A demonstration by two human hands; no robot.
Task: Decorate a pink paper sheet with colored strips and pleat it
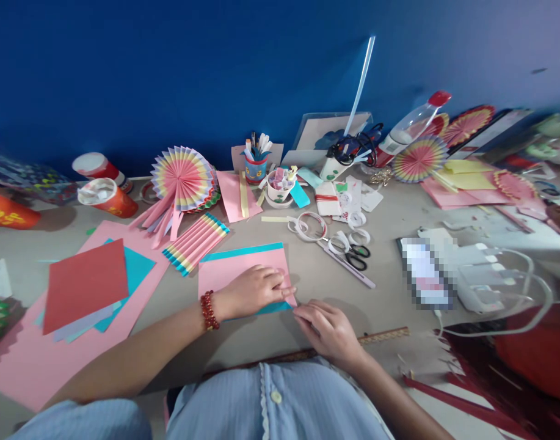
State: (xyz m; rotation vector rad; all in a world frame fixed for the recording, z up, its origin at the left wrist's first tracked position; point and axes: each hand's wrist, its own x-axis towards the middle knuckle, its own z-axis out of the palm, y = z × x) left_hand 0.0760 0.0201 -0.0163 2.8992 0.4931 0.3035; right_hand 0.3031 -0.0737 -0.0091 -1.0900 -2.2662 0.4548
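A sheet of pink paper (225, 272) with blue strips along its far and near edges lies on the table in front of me. My left hand (252, 290), with a beaded bracelet at the wrist, rests across the sheet with fingers stretched toward its right edge. At the near right corner, my right hand (328, 330) has its thumb and fingers pinched on the paper. To the left of the sheet is a pleated strip of pink, yellow and blue paper (196, 243). Scissors (355, 256) and rolls of tape (311, 227) lie beyond it to the right.
At left, red and blue sheets (87, 284) lie on larger pink paper. Paper cups (108, 197), a folded paper fan (181, 177) and a pen holder (256, 166) stand along the back. A phone (426, 272) and cabled white device (481, 284) lie at right.
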